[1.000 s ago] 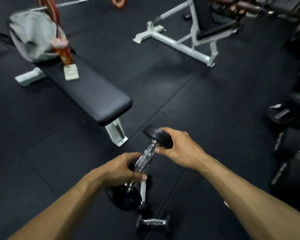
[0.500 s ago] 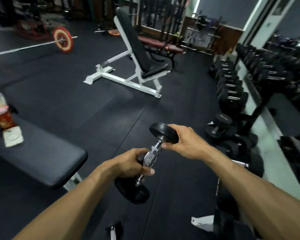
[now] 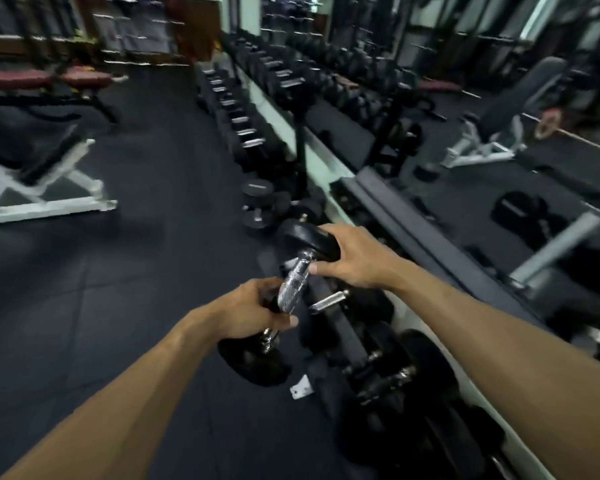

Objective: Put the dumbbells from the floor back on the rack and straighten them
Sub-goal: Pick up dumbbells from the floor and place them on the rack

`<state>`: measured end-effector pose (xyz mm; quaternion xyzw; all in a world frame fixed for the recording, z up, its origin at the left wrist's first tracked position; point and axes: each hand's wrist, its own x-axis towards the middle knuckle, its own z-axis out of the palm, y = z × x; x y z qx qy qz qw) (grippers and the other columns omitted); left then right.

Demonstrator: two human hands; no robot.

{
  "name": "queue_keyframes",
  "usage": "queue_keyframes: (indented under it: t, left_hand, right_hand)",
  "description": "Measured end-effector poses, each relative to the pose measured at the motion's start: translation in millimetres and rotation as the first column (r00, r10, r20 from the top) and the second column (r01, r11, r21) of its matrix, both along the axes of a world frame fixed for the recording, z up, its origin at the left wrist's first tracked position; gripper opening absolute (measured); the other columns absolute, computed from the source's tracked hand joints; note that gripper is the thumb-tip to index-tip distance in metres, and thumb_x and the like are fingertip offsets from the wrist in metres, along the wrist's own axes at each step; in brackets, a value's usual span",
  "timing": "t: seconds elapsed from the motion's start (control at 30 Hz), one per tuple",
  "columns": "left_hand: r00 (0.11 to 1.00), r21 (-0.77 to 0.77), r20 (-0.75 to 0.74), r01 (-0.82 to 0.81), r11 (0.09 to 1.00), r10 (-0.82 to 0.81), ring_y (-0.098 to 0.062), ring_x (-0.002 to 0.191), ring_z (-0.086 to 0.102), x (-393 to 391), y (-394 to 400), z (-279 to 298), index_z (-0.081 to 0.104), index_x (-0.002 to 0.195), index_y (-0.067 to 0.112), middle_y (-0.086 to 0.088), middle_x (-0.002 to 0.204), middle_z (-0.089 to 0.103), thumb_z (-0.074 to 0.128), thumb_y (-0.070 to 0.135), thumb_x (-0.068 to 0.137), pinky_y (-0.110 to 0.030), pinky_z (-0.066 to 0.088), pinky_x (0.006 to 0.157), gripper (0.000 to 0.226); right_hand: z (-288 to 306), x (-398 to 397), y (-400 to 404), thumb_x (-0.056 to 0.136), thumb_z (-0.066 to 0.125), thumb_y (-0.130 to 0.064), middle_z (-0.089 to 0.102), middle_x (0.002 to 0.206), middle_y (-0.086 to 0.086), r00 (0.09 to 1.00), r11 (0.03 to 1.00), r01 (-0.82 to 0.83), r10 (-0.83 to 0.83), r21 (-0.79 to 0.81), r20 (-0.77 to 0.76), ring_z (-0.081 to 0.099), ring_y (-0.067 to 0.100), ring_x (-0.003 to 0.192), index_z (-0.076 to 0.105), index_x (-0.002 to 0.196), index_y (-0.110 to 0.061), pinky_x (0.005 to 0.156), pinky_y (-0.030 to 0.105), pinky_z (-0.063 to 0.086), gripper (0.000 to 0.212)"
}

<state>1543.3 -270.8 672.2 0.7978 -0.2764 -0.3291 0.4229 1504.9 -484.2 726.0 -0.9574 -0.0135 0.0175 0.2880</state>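
While we carry this dumbbell off the floor, our left hand has its fingers curled round the knurled handle, and our right hand cups the upper head. It isn't racked yet. The long axis tilts from the low head under our left fingers up to the far head, toward the rack just beyond our right fingers. Straightening remains.
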Motion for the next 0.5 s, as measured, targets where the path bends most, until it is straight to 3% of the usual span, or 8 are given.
queue_keyframes:
  t: [0.03,0.17,0.23,0.3,0.5]
  left_hand:
    - [1.000,0.002,-0.005,0.029,1.000,-0.029,0.001,0.067,0.064,5,-33,-6,0.059,0.092,0.031,0.018,0.065,0.068,0.075,0.021,0.082,-0.023,0.048,0.074,0.021]
    - [0.989,0.011,-0.033,0.147,0.989,-0.147,-0.012,0.078,0.065,19,-170,-34,0.063,0.096,0.024,0.008,0.078,0.068,0.078,0.027,0.075,-0.032,0.054,0.079,0.026]
    - [0.979,0.022,-0.055,0.197,0.980,-0.195,-0.012,0.079,0.063,21,-217,-45,0.062,0.095,0.023,0.006,0.082,0.066,0.078,0.025,0.077,-0.023,0.051,0.075,0.024]
    - [0.964,0.032,-0.058,0.263,0.964,-0.261,-0.010,0.081,0.061,24,-272,-56,0.057,0.088,0.030,0.010,0.082,0.064,0.077,0.025,0.079,-0.019,0.048,0.072,0.022]
    - [0.927,0.060,-0.066,0.374,0.926,-0.370,-0.022,0.088,0.069,33,-386,-74,0.061,0.098,0.020,-0.005,0.090,0.071,0.078,0.033,0.072,-0.039,0.055,0.086,0.034]
  right_hand:
    - [-5,-2,-31,0.080,0.078,-0.032,0.068,0.096,-0.015,0.999,0.999,0.034,-0.034,-0.014,-0.005,0.063,0.006,0.091,0.066,0.114,-0.024,0.077,0.015,0.045,0.037]
    - [-28,-9,-156,0.081,0.076,-0.036,0.069,0.113,-0.007,0.983,0.986,0.163,-0.165,-0.030,-0.077,0.063,0.015,0.106,0.062,0.124,-0.023,0.094,0.037,0.050,0.046]
    - [-34,-16,-198,0.082,0.075,-0.037,0.069,0.112,-0.005,0.972,0.976,0.206,-0.213,-0.077,-0.097,0.063,0.018,0.107,0.062,0.124,-0.023,0.095,0.041,0.050,0.046]
    - [-42,-23,-246,0.082,0.077,-0.032,0.070,0.104,-0.003,0.954,0.959,0.267,-0.277,-0.090,-0.119,0.065,0.017,0.099,0.064,0.118,-0.019,0.091,0.040,0.051,0.041]
    - [-54,-33,-346,0.081,0.078,-0.032,0.069,0.103,-0.005,0.904,0.916,0.379,-0.397,-0.132,-0.158,0.063,0.015,0.097,0.063,0.120,-0.022,0.090,0.032,0.049,0.043]
